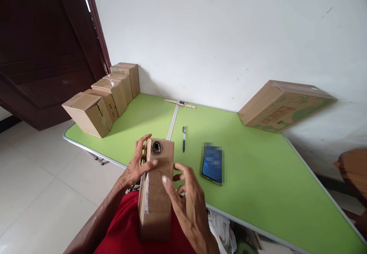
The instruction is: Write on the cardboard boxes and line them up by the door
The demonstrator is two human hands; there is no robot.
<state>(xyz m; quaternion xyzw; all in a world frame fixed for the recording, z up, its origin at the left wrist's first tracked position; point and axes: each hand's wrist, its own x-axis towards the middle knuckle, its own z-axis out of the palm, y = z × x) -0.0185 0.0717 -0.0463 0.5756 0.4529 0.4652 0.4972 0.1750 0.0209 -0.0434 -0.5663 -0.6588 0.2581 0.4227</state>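
Note:
A long brown cardboard box (159, 200) stands against the red clothing at the table's near edge. Near its top is a round, dark-rimmed hole (156, 147), and a pale label strip (146, 194) runs down its left side. My left hand (140, 164) grips the upper left of the box, thumb across the front and fingers along the far side. At the box's right edge is my right hand (186, 196), fingers apart and curved, with the thumb over the front face. Whether that thumb presses on the cardboard I cannot tell.
On the green table (258, 177) lie a black-and-grey pen (184, 139), a partly blurred smartphone (212, 166) and a pink-strapped watch (181, 103). Several cardboard boxes (111, 89) line the left edge. A larger carton (283, 107) leans at the back right. Plastic bags (220, 227) show below the table.

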